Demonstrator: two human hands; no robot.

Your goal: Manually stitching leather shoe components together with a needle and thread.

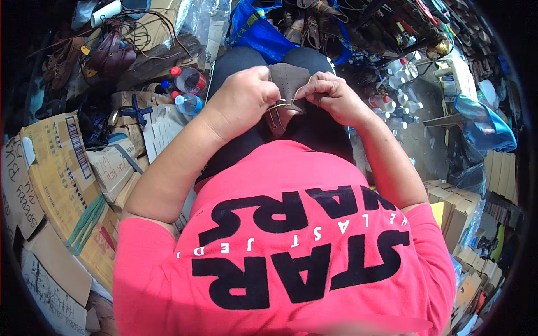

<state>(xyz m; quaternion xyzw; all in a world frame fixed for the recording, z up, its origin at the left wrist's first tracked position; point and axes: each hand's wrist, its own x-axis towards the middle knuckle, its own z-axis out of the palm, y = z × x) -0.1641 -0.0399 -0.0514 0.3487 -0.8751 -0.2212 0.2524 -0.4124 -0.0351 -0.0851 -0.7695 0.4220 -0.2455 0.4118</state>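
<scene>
Pinching a yellowish thread (pixel 283 105) with thumb and bent fingers, the right grip (pixel 338 99) sits close against the right edge of a brown leather piece (pixel 289 80). The left grip (pixel 244 95) is clenched at the left edge of that piece, its curled fingertips closed on the same thread; whether they also catch the leather is hidden from this angle. The brown leather piece lies between the two hands, above the lap, with a row of small holes running across its face. Thread crosses its lower part, and a loop of it hangs below toward the left. Both forearms reach up from the sleeves of a pink shirt (pixel 347 291) with black lettering, and the knees of the dark trousers (pixel 240 60) show on either side of the work

Beyond the knees, a blue bag (pixel 259 35) stands beside a heap of brown shoes (pixel 305 25). To the left, a bottle with a red cap (pixel 189 80) lies near a bottle of blue liquid (pixel 189 104), and brown leatherwork with loose cords (pixel 112 55) rests farther up. Lower on that side, a cardboard box (pixel 61 148) leans among other cartons, with a bundle of green string (pixel 87 224) across it. On the right are clustered bottles (pixel 399 103), a blue plastic sheet (pixel 485 124) and stacked cardboard (pixel 457 210)
</scene>
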